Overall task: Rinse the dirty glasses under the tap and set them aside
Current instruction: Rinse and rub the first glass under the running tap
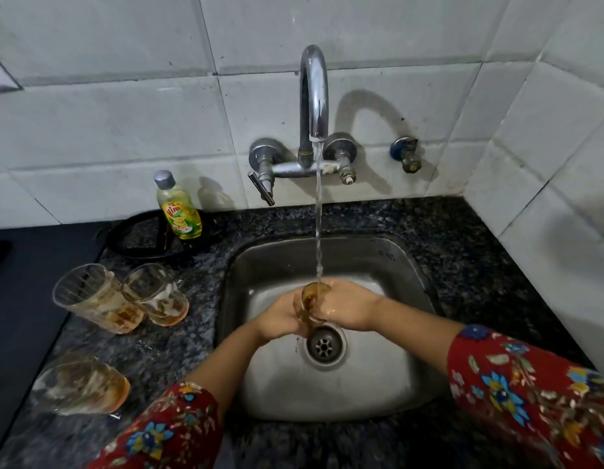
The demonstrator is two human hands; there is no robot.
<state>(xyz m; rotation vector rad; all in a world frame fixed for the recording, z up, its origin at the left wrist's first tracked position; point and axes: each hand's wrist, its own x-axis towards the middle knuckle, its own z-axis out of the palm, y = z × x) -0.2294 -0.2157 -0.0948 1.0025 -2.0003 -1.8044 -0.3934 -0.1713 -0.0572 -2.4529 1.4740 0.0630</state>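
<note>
A small glass [310, 301] with brown residue is held upright over the steel sink [405, 265], and the water stream [318, 231] from the chrome tap [313, 96] runs into its mouth. My left hand [279, 316] grips the glass from the left and my right hand [348, 308] grips it from the right; both are wet. Three dirty glasses stand on the counter to the left: a tall one [94, 297], one beside it [156, 294], and a nearer blurred one [80, 384].
A yellow dish-soap bottle [178, 208] stands on a black round lid or pan [138, 238] behind the glasses. The drain [325, 346] lies just below my hands. Dark speckled granite counter [463, 252] surrounds the sink; tiled walls close in behind and right.
</note>
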